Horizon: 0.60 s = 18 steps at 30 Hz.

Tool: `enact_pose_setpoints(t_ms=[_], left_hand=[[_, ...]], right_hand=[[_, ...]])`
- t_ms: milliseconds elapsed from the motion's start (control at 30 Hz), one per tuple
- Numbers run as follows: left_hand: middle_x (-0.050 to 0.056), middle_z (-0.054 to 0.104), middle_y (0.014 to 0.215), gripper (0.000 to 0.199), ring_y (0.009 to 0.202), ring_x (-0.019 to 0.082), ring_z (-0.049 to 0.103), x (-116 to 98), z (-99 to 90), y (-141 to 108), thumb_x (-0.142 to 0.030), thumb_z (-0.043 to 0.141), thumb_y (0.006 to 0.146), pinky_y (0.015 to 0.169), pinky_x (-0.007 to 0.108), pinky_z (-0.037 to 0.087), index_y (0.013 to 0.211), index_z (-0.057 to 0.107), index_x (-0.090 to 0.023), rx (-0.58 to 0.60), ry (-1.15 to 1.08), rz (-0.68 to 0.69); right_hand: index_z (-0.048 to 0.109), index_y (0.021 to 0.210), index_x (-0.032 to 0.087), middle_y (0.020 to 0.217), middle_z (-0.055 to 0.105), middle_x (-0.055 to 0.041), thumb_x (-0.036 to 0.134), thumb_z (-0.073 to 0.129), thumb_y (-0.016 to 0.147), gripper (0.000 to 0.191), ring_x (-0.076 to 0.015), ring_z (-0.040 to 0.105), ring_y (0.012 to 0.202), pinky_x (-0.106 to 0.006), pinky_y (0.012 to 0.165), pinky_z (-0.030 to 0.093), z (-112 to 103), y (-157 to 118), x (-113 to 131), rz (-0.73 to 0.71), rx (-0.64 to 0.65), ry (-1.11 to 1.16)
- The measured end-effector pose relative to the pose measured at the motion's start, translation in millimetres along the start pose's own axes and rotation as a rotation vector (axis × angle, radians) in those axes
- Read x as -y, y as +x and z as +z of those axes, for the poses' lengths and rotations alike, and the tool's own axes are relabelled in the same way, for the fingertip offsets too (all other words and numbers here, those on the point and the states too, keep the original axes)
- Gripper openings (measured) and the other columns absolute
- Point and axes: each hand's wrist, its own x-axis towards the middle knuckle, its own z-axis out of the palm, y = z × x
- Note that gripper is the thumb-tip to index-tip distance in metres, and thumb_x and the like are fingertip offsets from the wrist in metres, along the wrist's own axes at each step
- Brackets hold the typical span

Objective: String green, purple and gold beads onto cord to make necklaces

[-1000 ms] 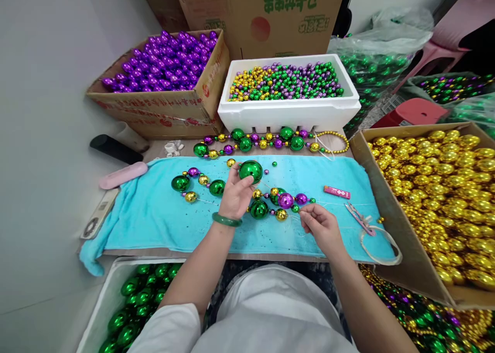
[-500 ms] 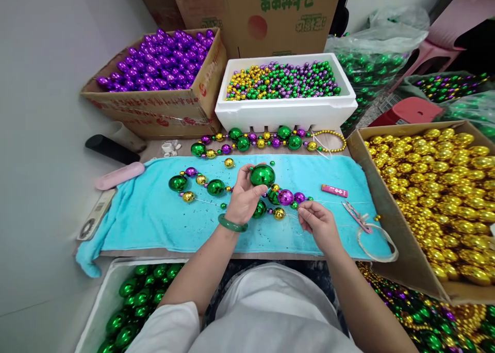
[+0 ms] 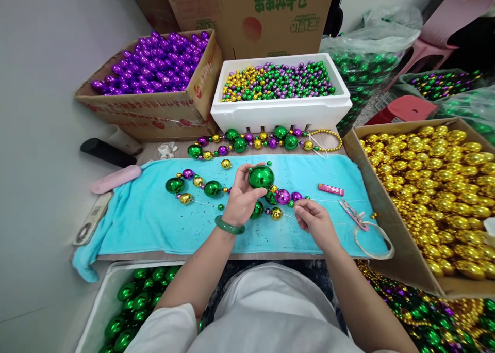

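A large shiny green bead (image 3: 261, 177) sits in my left hand (image 3: 240, 201), held between thumb and fingers above the towel. Smaller gold, green and purple beads trail from it, with a purple bead (image 3: 282, 197) between my hands. The fingertips of my right hand (image 3: 314, 220) are pinched together beside a small green bead (image 3: 291, 204), on what looks like a thin string; the exact grip is too small to see. More of the bead strand, with a green bead (image 3: 213, 189), lies left of my left hand. A loose gold bead (image 3: 226, 164) rests behind it.
Under the work lies a turquoise towel (image 3: 143, 229). Scissors (image 3: 353, 214) and a pink packet (image 3: 330, 189) lie to the right. A finished-looking bead garland (image 3: 240, 145) stretches behind, before a white foam box (image 3: 280, 110). Cartons of purple beads (image 3: 154, 64) and gold beads (image 3: 433, 172) flank it.
The whole view has shifted slightly, moving the scene a little left. Both hands keep nearly the same pose, the left still holding the green bead and the right still pinched.
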Motion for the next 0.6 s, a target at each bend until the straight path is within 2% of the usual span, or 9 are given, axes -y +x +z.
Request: enact_pose_setpoints(t_ms=[100,200,333,433,500,600], left_hand=[[0.004,0.061,0.123,0.057,0.108,0.019,0.059,4.3,0.6,-0.7,-0.014,0.087,0.055,0.090,0.030,0.046,0.101,0.055,-0.026,0.004,0.038,-0.005],[0.003,0.061,0.121,0.056,0.108,0.019,0.059,11.7,1.1,-0.9,-0.013,0.086,0.056,0.091,0.029,0.046,0.101,0.055,-0.025,0.002,0.090,0.003],[0.003,0.061,0.120,0.055,0.106,0.018,0.059,23.5,6.1,-4.7,-0.014,0.086,0.058,0.089,0.028,0.047,0.102,0.055,-0.025,0.009,0.104,-0.008],[0.004,0.060,0.123,0.058,0.107,0.019,0.059,30.2,12.1,-10.3,-0.012,0.086,0.058,0.089,0.029,0.048,0.105,0.055,-0.026,0.083,0.131,-0.013],[0.005,0.059,0.126,0.057,0.111,0.021,0.057,31.2,15.3,-13.0,-0.014,0.086,0.059,0.090,0.030,0.048,0.107,0.058,-0.027,0.119,0.177,0.002],[0.007,0.058,0.129,0.032,0.119,0.024,0.053,27.4,18.1,-12.9,-0.023,0.078,0.072,0.095,0.033,0.046,0.103,0.067,-0.024,0.125,0.319,0.081]], right_hand=[[0.057,0.087,0.019,0.056,0.053,0.0045,0.047,0.071,0.070,0.036,-0.0080,0.045,0.044,-0.019,0.039,0.030,-0.5,-1.2,-1.8,0.050,0.028,0.085],[0.056,0.100,0.020,0.066,0.059,0.0027,0.037,0.069,0.071,0.036,-0.0102,0.052,0.052,-0.021,0.044,0.037,-0.8,-1.9,-2.4,0.089,0.049,0.207],[0.059,0.101,0.020,0.079,0.064,-0.0009,0.025,0.071,0.063,0.041,-0.0158,0.063,0.072,-0.026,0.061,0.049,2.5,-2.4,-2.5,0.100,-0.010,0.404],[0.064,0.102,0.020,0.099,0.068,-0.0056,0.032,0.074,0.065,0.040,-0.0198,0.064,0.092,-0.033,0.081,0.053,4.5,-3.7,-3.4,0.098,-0.001,0.523],[0.066,0.102,0.020,0.107,0.068,-0.0064,0.039,0.076,0.068,0.040,-0.0205,0.064,0.099,-0.035,0.089,0.051,3.8,-5.1,-4.7,0.110,0.011,0.557],[0.068,0.101,0.021,0.107,0.069,-0.0055,0.042,0.080,0.066,0.042,-0.0206,0.065,0.098,-0.035,0.090,0.051,-0.3,-7.2,-7.8,0.133,0.011,0.561]])
